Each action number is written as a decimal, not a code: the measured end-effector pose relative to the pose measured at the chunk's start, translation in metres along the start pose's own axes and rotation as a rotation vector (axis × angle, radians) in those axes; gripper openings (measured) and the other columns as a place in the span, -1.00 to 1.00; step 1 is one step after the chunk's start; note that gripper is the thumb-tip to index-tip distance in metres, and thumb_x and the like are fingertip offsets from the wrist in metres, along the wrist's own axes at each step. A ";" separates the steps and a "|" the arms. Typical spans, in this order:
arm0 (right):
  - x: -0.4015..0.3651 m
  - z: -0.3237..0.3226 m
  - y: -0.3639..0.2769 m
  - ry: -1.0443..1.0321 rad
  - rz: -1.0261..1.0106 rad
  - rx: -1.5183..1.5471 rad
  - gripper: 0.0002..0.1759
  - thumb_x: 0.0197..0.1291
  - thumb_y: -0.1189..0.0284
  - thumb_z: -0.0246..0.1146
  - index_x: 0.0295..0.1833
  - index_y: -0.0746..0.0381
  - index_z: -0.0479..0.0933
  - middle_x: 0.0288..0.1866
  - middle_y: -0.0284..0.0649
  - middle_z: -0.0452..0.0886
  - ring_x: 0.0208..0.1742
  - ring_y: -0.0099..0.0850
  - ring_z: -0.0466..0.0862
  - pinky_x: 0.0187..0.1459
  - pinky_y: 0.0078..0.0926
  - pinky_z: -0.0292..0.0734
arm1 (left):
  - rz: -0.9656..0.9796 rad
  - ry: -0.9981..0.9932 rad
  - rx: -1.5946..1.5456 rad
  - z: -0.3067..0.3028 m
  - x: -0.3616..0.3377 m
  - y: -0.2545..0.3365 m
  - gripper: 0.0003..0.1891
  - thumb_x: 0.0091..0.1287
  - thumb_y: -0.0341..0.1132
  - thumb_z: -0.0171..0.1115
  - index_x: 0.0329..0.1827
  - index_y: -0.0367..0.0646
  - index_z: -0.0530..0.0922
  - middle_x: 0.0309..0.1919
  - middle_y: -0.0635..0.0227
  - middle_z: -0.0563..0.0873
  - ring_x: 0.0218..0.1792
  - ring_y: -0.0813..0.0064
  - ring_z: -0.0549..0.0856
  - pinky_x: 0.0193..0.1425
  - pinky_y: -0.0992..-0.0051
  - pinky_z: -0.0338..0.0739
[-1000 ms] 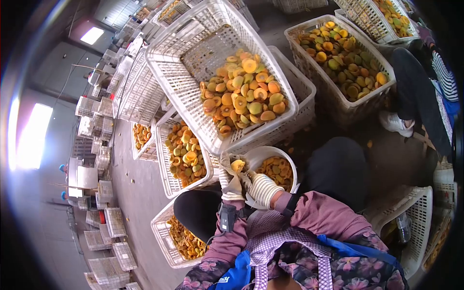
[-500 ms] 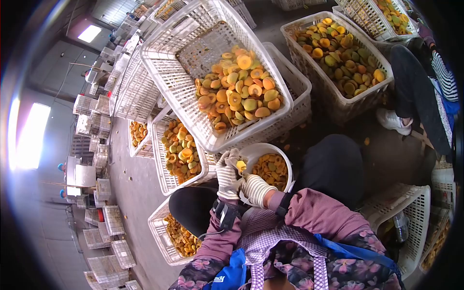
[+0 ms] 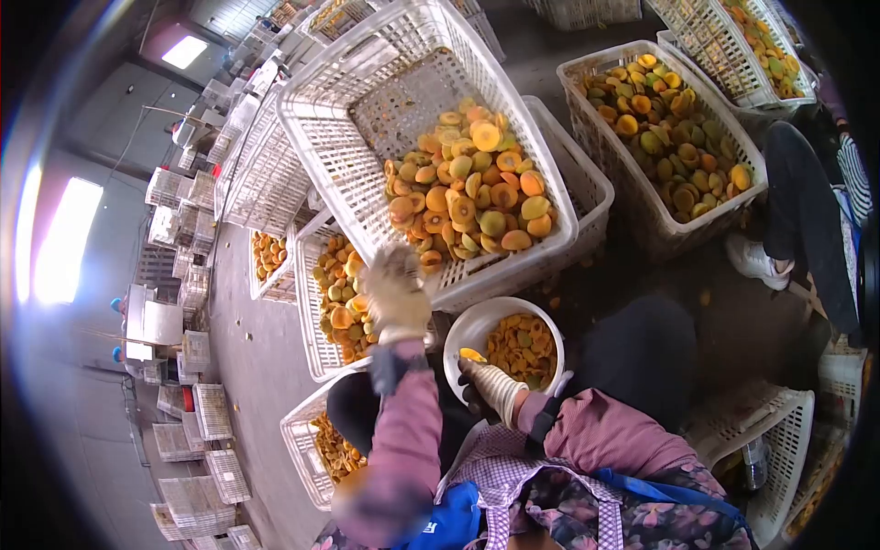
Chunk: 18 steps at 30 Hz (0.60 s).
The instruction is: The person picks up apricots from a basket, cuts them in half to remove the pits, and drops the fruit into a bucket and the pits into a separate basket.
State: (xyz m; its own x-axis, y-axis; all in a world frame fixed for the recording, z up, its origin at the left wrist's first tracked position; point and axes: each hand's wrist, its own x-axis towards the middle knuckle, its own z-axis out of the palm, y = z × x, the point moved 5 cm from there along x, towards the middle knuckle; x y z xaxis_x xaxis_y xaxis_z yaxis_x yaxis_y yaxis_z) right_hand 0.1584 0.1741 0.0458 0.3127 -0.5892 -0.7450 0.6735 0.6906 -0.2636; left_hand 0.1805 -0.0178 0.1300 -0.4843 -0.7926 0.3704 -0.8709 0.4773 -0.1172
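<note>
My left hand (image 3: 396, 291), in a pale knitted glove, is smeared by motion at the near left corner of the tilted white crate (image 3: 440, 298). Its fingers and anything in them cannot be made out. That crate holds halved orange fruit (image 3: 467, 188), like peaches or apricots. My right hand (image 3: 500, 390), in a striped glove with dark fingertips, is closed at the near left rim of a white bucket (image 3: 456, 332). An orange fruit piece (image 3: 472, 355) shows at its fingertips. Inside the bucket lie many small orange fruit pieces (image 3: 522, 348).
A crate of fruit halves (image 3: 339, 291) stands left of the bucket, with a crate of smaller pieces (image 3: 332, 449) nearer me. Another full crate (image 3: 674, 137) is at the right. A person's leg and white shoe (image 3: 759, 261) are beyond it. Stacked crates (image 3: 197, 412) line the left.
My left hand has left my right hand and moved up and left to the crate corner. My right hand has lowered slightly, still at the bucket with the fruit piece. The view has shifted slightly.
</note>
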 end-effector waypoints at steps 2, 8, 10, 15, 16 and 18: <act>0.012 -0.004 -0.001 0.050 0.003 -0.071 -0.58 0.17 -0.09 0.10 -0.34 0.06 0.43 -0.65 -0.41 0.38 -0.73 -0.49 0.33 -0.68 -0.54 0.19 | -0.052 -0.360 -0.190 0.070 0.043 0.004 -0.65 0.31 -0.20 0.06 0.07 -0.22 0.42 -0.01 0.17 0.59 0.05 0.33 0.55 0.20 0.27 0.35; 0.065 -0.037 -0.007 0.292 -0.521 -0.526 -0.50 0.26 0.07 0.04 0.21 0.10 0.40 -0.45 -0.08 0.56 -0.52 -0.32 0.58 -0.41 -0.26 0.47 | -0.611 -0.456 -0.558 0.170 0.042 -0.022 -0.63 0.23 -0.28 0.08 0.11 -0.15 0.47 -0.04 -0.03 0.57 0.07 0.08 0.54 0.15 0.30 0.43; 0.116 -0.058 0.018 0.230 -0.324 -0.404 -0.69 0.29 0.21 0.07 0.04 0.14 0.41 -0.51 -0.32 0.45 -0.61 -0.49 0.44 -0.58 -0.52 0.39 | 0.048 -0.465 0.068 0.172 0.044 -0.010 -0.65 0.28 -0.25 0.05 0.10 -0.14 0.48 -0.05 -0.03 0.58 0.07 0.09 0.54 0.14 0.27 0.43; 0.077 -0.046 -0.013 0.315 -0.727 -0.365 -0.67 0.31 0.20 0.03 0.04 0.19 0.38 -0.49 -0.28 0.45 -0.54 -0.50 0.45 -0.53 -0.51 0.41 | -0.632 -0.338 -1.779 0.149 0.006 -0.016 -0.83 0.38 -0.36 -0.04 -0.01 -0.10 0.42 -0.19 0.25 0.53 -0.24 0.44 0.53 -0.19 0.56 0.48; 0.057 -0.037 -0.023 0.260 -0.709 -0.316 -0.64 0.31 0.21 0.03 0.07 0.22 0.37 -0.46 -0.27 0.47 -0.51 -0.49 0.45 -0.49 -0.51 0.41 | -0.733 -0.314 -2.165 0.137 -0.011 -0.010 -0.85 0.40 -0.40 -0.08 -0.02 -0.09 0.38 -0.24 0.33 0.51 -0.31 0.55 0.50 -0.28 0.63 0.48; -0.008 -0.010 -0.048 0.177 -0.614 -0.253 -0.60 0.30 0.23 0.04 0.11 0.27 0.35 -0.40 -0.24 0.51 -0.45 -0.46 0.46 -0.40 -0.51 0.44 | -0.435 -0.138 -1.769 0.079 -0.041 0.010 -0.85 0.40 -0.42 -0.08 -0.03 -0.10 0.38 -0.26 0.35 0.52 -0.32 0.57 0.50 -0.26 0.60 0.49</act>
State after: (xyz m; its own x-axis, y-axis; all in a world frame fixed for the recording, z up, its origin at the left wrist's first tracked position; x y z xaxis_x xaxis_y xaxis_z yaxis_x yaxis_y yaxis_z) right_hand 0.1170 0.1497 0.0579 -0.2040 -0.8426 -0.4984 0.5100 0.3431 -0.7888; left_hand 0.1849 -0.0105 0.0408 -0.3556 -0.9343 0.0241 0.1351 -0.0259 0.9905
